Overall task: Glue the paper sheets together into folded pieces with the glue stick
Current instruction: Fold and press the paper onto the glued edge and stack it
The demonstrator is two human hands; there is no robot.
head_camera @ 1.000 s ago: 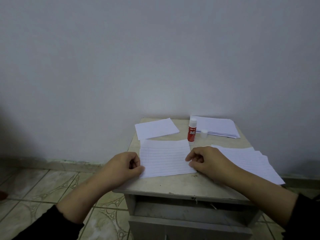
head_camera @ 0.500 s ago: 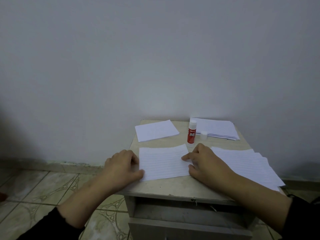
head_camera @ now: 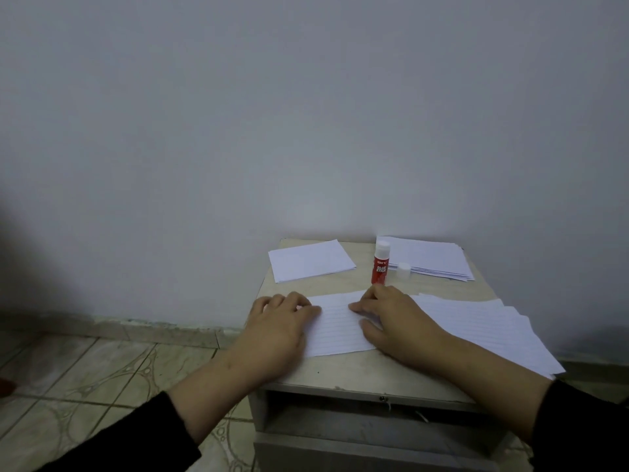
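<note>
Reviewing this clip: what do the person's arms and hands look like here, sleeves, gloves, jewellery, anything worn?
Both hands are bare: the left hand and right hand show no gloves, rings or watch. Each arm wears a black long sleeve, pushed up so the forearms are uncovered: left sleeve, right sleeve. No markings show on the fabric.

The left hand (head_camera: 277, 327) hid the lined sheet's (head_camera: 337, 330) nine o'clock edge. The right hand (head_camera: 396, 321) hid its three o'clock edge. Both sleeves ran off at six o'clock.

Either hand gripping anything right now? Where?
No grip. The left hand and right hand press flat on the lined sheet, at its left and right sides.
</note>
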